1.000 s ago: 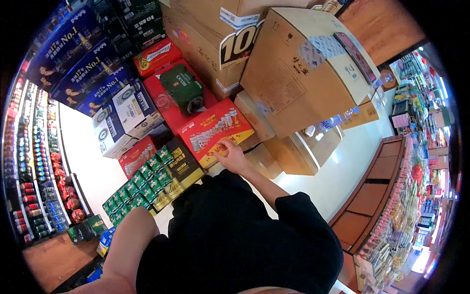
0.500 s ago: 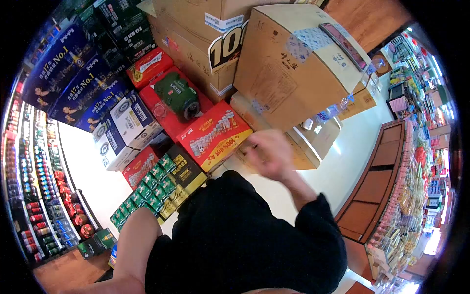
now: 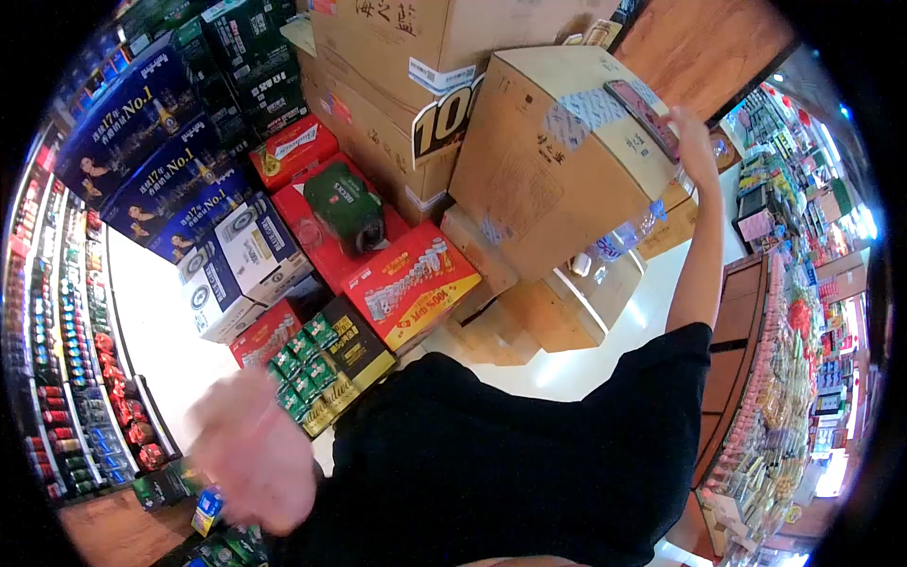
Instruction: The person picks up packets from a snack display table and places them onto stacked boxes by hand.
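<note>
At the upper right, my right hand (image 3: 694,146) has its fingers bent at the near edge of a smartphone (image 3: 644,115). The phone lies flat on top of a large brown carton (image 3: 548,142); part of the grip is hidden. Low at the left, my left hand (image 3: 253,452) is raised close to the camera and smeared by motion, so its fingers cannot be made out. Just beyond it, rows of small green packets (image 3: 307,364) lie on a black and gold box (image 3: 354,340).
A red carton (image 3: 411,283) and a green Beck's keg-shaped pack (image 3: 345,208) stand in the middle. Blue beer cartons (image 3: 156,170) are stacked left, beside drink shelves. A plastic bottle (image 3: 624,241) lies by the brown cartons. A wooden counter (image 3: 742,350) runs along the right.
My right hand has moved from beside the red carton up to the phone, with the arm stretched out. My left hand has come into view at the lower left. The camera view has shifted slightly.
</note>
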Action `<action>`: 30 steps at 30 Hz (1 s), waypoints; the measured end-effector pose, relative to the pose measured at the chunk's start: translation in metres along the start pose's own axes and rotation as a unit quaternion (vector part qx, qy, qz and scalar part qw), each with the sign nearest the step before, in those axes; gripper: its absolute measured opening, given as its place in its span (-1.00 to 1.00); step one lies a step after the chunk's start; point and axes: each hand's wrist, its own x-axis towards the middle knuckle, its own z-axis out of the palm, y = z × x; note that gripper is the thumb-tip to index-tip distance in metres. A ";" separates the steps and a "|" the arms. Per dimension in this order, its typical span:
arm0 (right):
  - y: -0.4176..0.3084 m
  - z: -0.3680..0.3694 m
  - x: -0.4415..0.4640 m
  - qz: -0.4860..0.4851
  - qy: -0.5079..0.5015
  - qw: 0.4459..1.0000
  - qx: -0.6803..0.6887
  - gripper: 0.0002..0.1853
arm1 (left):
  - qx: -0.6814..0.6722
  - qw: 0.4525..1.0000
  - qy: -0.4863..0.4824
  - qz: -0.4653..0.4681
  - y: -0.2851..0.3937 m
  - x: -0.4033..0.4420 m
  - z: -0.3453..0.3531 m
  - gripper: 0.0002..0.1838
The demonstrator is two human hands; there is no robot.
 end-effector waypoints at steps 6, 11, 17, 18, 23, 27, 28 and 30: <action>-0.003 -0.010 -0.003 -0.046 -0.039 0.998 0.004 -0.47 | -0.044 0.858 -0.009 -0.511 -0.115 -0.152 -0.053 -0.43; 0.017 -0.012 0.008 -0.073 -0.143 0.987 0.005 -0.49 | 0.008 0.757 -0.172 -0.631 -0.129 -0.226 -0.073 -0.50; 0.014 -0.014 0.006 0.074 -0.093 0.982 0.149 -0.45 | 0.036 0.738 -0.175 -0.651 -0.121 -0.213 -0.068 -0.55; 0.031 -0.009 0.009 0.040 -0.111 0.987 0.105 -0.44 | 0.029 0.741 -0.162 -0.652 -0.122 -0.210 -0.067 -0.55; 0.015 -0.006 0.000 0.045 -0.085 0.984 0.148 -0.45 | 0.013 0.731 -0.171 -0.660 -0.136 -0.224 -0.066 -0.55; -0.001 0.001 -0.008 0.065 -0.083 0.987 0.118 -0.37 | 0.057 0.702 -0.187 -0.685 -0.148 -0.259 -0.084 -0.53; -0.001 0.001 -0.008 0.061 -0.085 0.990 0.091 -0.32 | 0.060 0.703 -0.180 -0.686 -0.147 -0.259 -0.087 -0.52; -0.013 0.001 -0.008 0.050 -0.070 0.996 0.037 -0.27 | 0.069 0.703 -0.160 -0.689 -0.143 -0.258 -0.092 -0.50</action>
